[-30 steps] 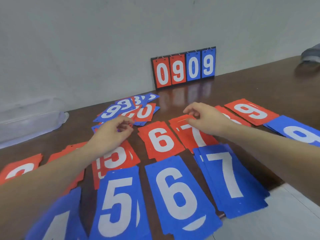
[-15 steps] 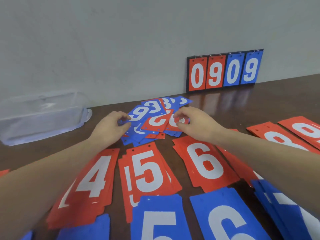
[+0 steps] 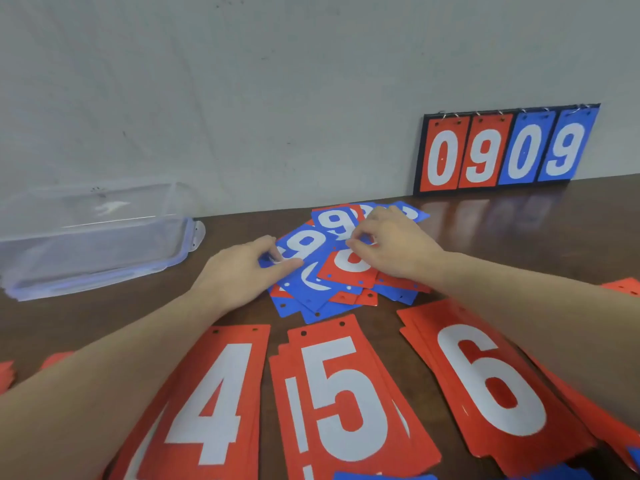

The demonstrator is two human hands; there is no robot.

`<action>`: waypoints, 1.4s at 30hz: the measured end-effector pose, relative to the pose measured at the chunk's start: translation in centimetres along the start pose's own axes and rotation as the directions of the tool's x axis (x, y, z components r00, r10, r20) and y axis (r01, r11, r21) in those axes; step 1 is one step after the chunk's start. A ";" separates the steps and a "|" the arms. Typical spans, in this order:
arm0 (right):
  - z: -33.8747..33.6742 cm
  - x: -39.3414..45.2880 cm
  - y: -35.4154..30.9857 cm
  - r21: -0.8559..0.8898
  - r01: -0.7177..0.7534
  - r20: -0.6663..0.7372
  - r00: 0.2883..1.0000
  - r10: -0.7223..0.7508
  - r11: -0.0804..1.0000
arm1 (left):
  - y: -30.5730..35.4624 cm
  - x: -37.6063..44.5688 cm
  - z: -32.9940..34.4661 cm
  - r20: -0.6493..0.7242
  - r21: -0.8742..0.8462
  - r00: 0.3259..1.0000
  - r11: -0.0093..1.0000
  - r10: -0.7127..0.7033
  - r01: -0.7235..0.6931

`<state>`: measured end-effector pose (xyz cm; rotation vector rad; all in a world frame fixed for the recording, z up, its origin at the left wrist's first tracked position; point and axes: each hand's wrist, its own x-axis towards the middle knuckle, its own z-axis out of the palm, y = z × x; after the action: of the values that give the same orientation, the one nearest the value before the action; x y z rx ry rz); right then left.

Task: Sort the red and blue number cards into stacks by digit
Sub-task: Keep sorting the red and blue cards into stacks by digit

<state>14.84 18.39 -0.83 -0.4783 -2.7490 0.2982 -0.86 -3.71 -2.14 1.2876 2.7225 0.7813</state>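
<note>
Loose pile (image 3: 332, 271): mid-worktop, behind the sorted stacks.
Near row: 4 stack (image 3: 207, 403) left, 5 stack (image 3: 346, 393) middle, 6 stack (image 3: 491, 382) right.
Scoreboard (image 3: 505, 150): far right, against wall.
Box (image 3: 93, 237): far left.

Both hands work at a loose pile of mixed cards (image 3: 322, 296) at the back of the dark wooden desk (image 3: 519, 230): the left hand (image 3: 242, 271) pinches the near corner of a blue 9 card (image 3: 304, 242), and the right hand (image 3: 394, 244) has curled fingers on a red card (image 3: 346, 271) whose digit is partly hidden. Nearer the camera lie red stacks topped by a 4 (image 3: 214, 400), a 5 (image 3: 346, 396) and a 6 (image 3: 491, 379). A flip scoreboard (image 3: 505, 150) reading 0909 leans against the wall, with a clear plastic box (image 3: 93, 237) off to the left.
</note>
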 end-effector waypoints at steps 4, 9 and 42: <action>0.8 1.0 0.2 0.087 0.007 -0.012 1.000 -0.006 0.996 | -0.6 0.5 0.2 -0.051 -0.003 0.994 0.995 0.101 -0.101; 1.0 0.7 1.0 -0.004 -0.046 0.031 0.998 0.046 0.999 | -0.7 0.9 0.3 -0.031 0.073 0.998 0.996 0.053 -0.051; -2.5 -2.2 -2.1 0.395 -0.140 0.075 0.990 0.120 0.908 | 0.8 -1.5 -3.0 -0.171 -0.661 0.972 0.751 -0.163 0.010</action>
<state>17.11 16.00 1.39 -0.5456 -2.6042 0.8952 0.03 -5.60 0.55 0.9331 2.2384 1.7529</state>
